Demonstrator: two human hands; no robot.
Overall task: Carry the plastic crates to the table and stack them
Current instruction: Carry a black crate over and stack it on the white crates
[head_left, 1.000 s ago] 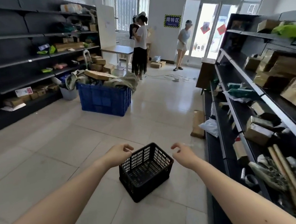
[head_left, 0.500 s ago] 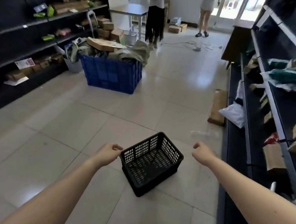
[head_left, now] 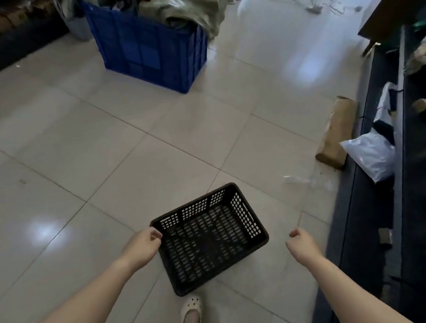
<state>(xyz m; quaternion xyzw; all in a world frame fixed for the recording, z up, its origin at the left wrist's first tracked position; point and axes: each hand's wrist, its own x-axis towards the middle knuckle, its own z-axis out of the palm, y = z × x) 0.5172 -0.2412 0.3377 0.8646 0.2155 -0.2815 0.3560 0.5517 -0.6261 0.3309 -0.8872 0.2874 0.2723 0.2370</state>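
A black perforated plastic crate (head_left: 211,238) sits empty on the tiled floor, just ahead of my feet. My left hand (head_left: 143,247) is at its left corner, with the fingers curled over the rim. My right hand (head_left: 302,244) hovers a short way off the crate's right side, loosely closed and holding nothing. The crate rests flat on the floor.
A big blue crate (head_left: 153,47) full of cloth and cardboard stands further ahead. Dark shelving (head_left: 401,163) with boxes lines the right. A cardboard box (head_left: 338,131) and a white bag (head_left: 370,151) lie beside it. Cables (head_left: 320,0) and other people's feet are far ahead. My white shoe (head_left: 190,316) is below the crate.
My view has tilted down and come closer to the crate. My left hand has reached the crate's left rim. My right hand has dropped lower beside its right side.
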